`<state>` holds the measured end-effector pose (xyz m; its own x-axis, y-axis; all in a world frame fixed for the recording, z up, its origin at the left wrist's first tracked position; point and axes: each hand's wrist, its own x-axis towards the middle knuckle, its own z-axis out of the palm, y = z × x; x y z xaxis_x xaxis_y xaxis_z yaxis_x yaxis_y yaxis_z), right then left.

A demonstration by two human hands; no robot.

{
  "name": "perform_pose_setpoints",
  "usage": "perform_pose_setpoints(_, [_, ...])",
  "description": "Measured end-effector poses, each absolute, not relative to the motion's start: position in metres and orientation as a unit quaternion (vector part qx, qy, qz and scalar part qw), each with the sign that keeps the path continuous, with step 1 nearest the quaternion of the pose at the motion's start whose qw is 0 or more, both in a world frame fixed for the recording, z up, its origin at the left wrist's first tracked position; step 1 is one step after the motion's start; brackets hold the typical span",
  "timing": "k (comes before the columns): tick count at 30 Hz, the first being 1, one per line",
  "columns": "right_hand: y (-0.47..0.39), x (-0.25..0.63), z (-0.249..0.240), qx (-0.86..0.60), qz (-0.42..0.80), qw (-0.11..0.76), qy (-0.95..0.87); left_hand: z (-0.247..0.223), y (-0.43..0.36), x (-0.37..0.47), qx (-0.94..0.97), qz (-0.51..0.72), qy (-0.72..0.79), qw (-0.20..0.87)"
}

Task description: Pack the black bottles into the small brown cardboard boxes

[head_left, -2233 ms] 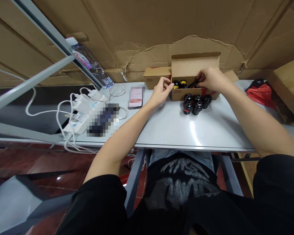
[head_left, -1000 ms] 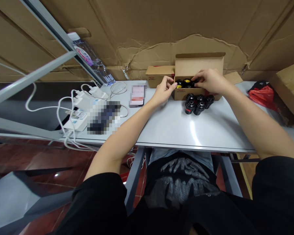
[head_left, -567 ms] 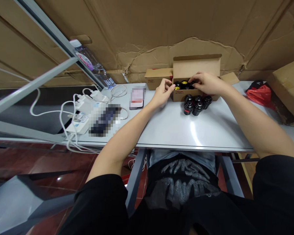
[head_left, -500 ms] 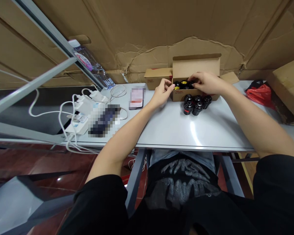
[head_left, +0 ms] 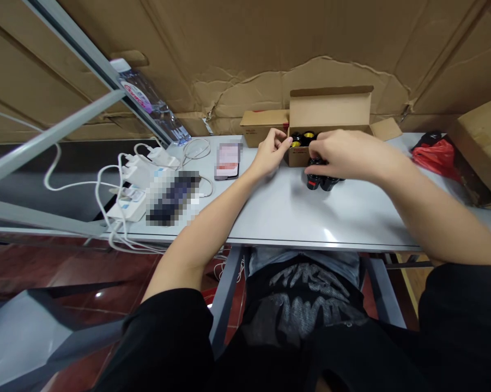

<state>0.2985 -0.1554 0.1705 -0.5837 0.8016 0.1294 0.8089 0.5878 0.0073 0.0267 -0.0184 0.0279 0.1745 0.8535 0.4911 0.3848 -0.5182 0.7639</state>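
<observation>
My left hand [head_left: 272, 151] is at the left end of an open cardboard box [head_left: 299, 158], with bent fingers and thumb closed on its edge. Inside the box stand black cylindrical parts [head_left: 297, 137], some with yellow threaded rings on top. My right hand [head_left: 338, 155] hovers palm down in front of the box. Its thumb and fingers are bent around the top of a black cylindrical part [head_left: 317, 161]; the grip is partly hidden. Several more black cylindrical parts [head_left: 329, 184] stand close together on the table, half covered by that hand.
A second cardboard box [head_left: 264, 128] stands behind my left hand. On the left lie a phone [head_left: 228, 160], a dark blurred device [head_left: 174, 198], a power strip [head_left: 127, 209] with white cables, and a water bottle [head_left: 151, 103]. A red plastic bag [head_left: 435, 158] lies at right.
My right hand has come out of the box toward me and down, over the group of black parts. My left hand stays at the box's left end.
</observation>
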Motion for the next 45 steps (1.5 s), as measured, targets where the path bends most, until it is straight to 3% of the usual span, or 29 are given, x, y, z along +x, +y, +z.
perform_pose_setpoints(7, [-0.204, 0.258, 0.153, -0.373, -0.124, -0.025, -0.919, 0.032, -0.023, 0.026, 0.732, 0.468, 0.446, 0.215])
perform_pose_setpoints(17, [-0.189, 0.246, 0.144, -0.316, 0.044, -0.045, -0.947, 0.04, -0.031, 0.029, 0.727, 0.455, 0.454, 0.24])
perform_pose_setpoints(20, [-0.174, 0.258, 0.15, -0.293, 0.103, 0.017, -0.95, 0.04, -0.032, 0.028, 0.728, 0.457, 0.455, 0.234])
perform_pose_setpoints(25, [-0.12, 0.306, 0.164, -0.308, 0.225, 0.242, -0.892, 0.042, -0.031, 0.028, 0.734, 0.449, 0.448, 0.244])
perform_pose_setpoints(31, [-0.077, 0.358, 0.134, -0.319, 0.329, 0.433, -0.777, 0.04, -0.025, 0.029, 0.722, 0.451, 0.464, 0.248])
perform_pose_setpoints(39, [-0.071, 0.376, 0.108, -0.337, 0.334, 0.479, -0.738, 0.026, -0.014, 0.026, 0.704, 0.469, 0.458, 0.274])
perform_pose_setpoints(45, [-0.063, 0.381, 0.103, -0.356, 0.259, 0.479, -0.759, 0.019, -0.006, 0.023, 0.706, 0.469, 0.459, 0.266])
